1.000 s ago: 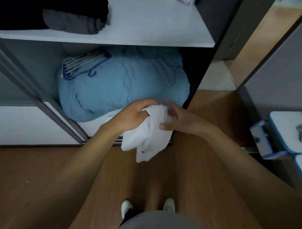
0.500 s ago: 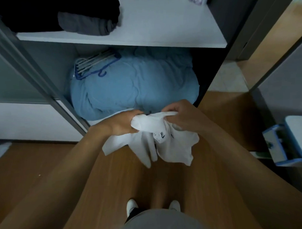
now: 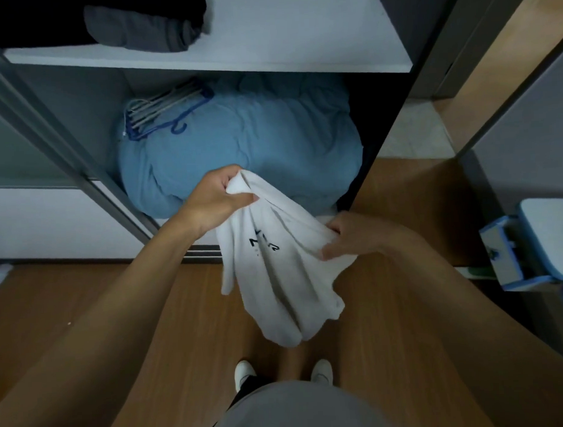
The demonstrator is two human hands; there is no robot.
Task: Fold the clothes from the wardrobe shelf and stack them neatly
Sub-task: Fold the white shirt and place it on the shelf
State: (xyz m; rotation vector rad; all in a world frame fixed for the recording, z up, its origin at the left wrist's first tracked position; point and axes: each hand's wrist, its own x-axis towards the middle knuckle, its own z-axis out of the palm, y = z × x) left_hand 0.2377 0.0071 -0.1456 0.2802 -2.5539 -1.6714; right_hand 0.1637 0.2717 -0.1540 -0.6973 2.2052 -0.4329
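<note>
Hands spread apart since half second ago; white shirt (image 3: 276, 277) now hangs longer over wood floor (image 3: 117, 315). White shelf (image 3: 299, 37) above, dark clothes (image 3: 139, 26) at left end. Blue duvet (image 3: 255, 144) beneath. Left hand (image 3: 216, 199) grips shirt's top edge, fingers curled; right hand (image 3: 348, 236) pinches side edge. Hangers (image 3: 161, 112) on duvet.

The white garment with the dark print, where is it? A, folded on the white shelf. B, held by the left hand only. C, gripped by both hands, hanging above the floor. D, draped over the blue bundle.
C: the left hand grips its top, the right hand its side, and the white garment hangs above the floor.
</note>
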